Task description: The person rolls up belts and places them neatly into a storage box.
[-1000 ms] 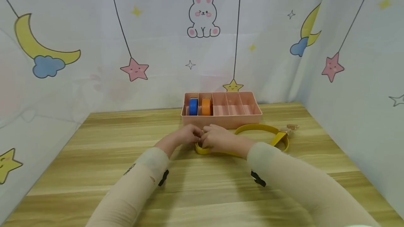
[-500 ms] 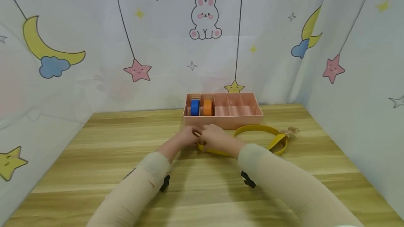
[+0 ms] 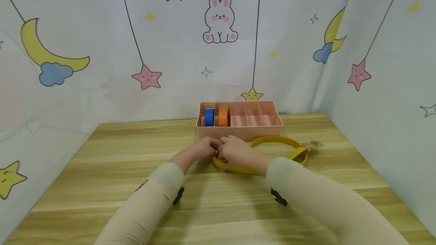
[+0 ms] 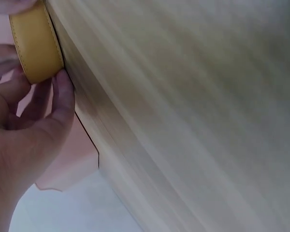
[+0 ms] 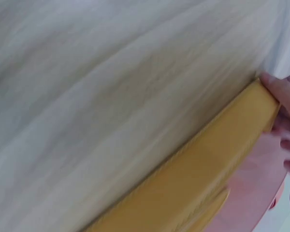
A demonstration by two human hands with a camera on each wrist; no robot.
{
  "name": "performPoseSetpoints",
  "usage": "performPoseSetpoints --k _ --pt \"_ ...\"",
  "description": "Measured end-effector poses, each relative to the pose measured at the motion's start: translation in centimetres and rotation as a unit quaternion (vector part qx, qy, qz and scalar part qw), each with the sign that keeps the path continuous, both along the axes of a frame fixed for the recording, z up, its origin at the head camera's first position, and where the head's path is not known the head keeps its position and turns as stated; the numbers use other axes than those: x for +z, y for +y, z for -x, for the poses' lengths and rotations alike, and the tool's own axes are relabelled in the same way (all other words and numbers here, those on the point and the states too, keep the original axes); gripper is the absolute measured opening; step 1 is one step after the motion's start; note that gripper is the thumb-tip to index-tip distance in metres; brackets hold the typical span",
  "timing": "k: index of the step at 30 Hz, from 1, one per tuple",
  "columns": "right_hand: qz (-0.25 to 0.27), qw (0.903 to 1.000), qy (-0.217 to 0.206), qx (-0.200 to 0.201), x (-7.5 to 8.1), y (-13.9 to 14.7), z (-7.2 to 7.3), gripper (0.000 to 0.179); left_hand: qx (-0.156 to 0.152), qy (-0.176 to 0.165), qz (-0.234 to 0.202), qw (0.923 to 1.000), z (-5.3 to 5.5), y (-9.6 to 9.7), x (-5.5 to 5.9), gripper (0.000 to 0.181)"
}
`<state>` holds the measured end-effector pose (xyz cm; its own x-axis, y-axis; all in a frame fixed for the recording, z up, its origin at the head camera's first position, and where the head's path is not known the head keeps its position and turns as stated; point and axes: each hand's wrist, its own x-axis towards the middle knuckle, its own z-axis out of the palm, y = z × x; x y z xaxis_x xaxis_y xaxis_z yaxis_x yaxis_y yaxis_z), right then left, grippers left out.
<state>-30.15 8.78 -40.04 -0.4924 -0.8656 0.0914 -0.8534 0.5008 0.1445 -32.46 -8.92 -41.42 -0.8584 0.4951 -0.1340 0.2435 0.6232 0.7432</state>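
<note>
A yellow strap that looks like a belt (image 3: 274,139) lies on the wooden table, with stitched edges and a gold-coloured metal buckle (image 3: 315,145) at its right end. Its left end is wound into a small coil (image 4: 36,46) standing on edge. My left hand (image 3: 203,147) holds this coil between thumb and fingers from the left. From the right, my right hand (image 3: 238,154) grips the same coil, its thumb (image 5: 278,89) on the outer turn in the right wrist view. The hands partly hide the coil in the head view. From there the strap (image 5: 193,166) runs rightward under the right forearm.
Just behind the hands stands a pink divided box (image 3: 240,132). A blue rolled strap (image 3: 209,117) and an orange rolled strap (image 3: 223,117) sit in its two leftmost compartments. A printed curtain (image 3: 177,48) hangs behind the wooden table (image 3: 218,207).
My right hand shifted slightly left, then back right, while both hands stay at the coil. The small loop near the buckle has narrowed a little, its outer edge drawn leftward.
</note>
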Motion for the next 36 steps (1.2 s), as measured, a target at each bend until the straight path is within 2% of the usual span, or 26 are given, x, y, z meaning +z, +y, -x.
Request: performPoseSetpoints --k 5,7,10,13,18,21,24,27,29,32,36 --pt "-0.033 0.9989 -0.031 0.008 0.2 1.0 0.3 0.02 -0.048 -0.009 0.004 0.9988 0.4 -0.4 -0.1 0.023" --pt "-0.034 0.9989 -0.023 0.023 0.0 1.1 0.5 0.015 -0.064 -0.008 0.007 0.9979 0.5 -0.5 -0.1 0.024" --pt "-0.013 0.999 0.003 0.043 -0.3 0.9 0.9 0.006 -0.059 -0.009 0.011 0.9982 0.5 -0.4 0.2 0.021" --pt "0.009 0.999 0.019 0.041 -0.4 0.6 1.0 0.005 -0.021 -0.005 0.009 0.9997 0.6 -0.3 0.4 0.018" --pt "-0.001 1.0 -0.003 -0.002 -0.2 0.0 0.9 0.018 0.051 0.021 0.01 0.9984 0.2 0.1 -0.2 0.017" --pt "-0.005 0.9994 -0.017 -0.031 -0.3 -0.4 0.5 0.032 0.099 0.011 -0.004 0.995 -0.6 0.4 -0.8 0.023" --pt "0.012 0.9982 -0.026 -0.054 -0.4 -0.8 0.1 0.033 0.154 -0.02 -0.03 0.9875 -1.4 0.8 -0.9 0.029" --pt "0.024 0.9975 -0.02 -0.063 -0.4 -0.9 -0.3 0.03 0.174 -0.016 -0.031 0.9841 -1.7 1.3 -0.8 0.029" --pt "0.031 0.998 -0.004 -0.055 -0.6 -0.8 -0.4 0.027 0.16 0.004 -0.014 0.9869 -1.8 1.6 -0.6 0.029" --pt "0.026 0.999 0.031 -0.021 -0.8 -0.2 -0.5 0.024 0.122 0.034 0.019 0.9918 -1.7 2.0 -0.2 0.028" --pt "-0.016 0.9963 0.076 0.036 -0.5 0.7 -0.6 0.023 0.068 0.057 0.058 0.9943 -1.4 2.4 0.3 0.033"
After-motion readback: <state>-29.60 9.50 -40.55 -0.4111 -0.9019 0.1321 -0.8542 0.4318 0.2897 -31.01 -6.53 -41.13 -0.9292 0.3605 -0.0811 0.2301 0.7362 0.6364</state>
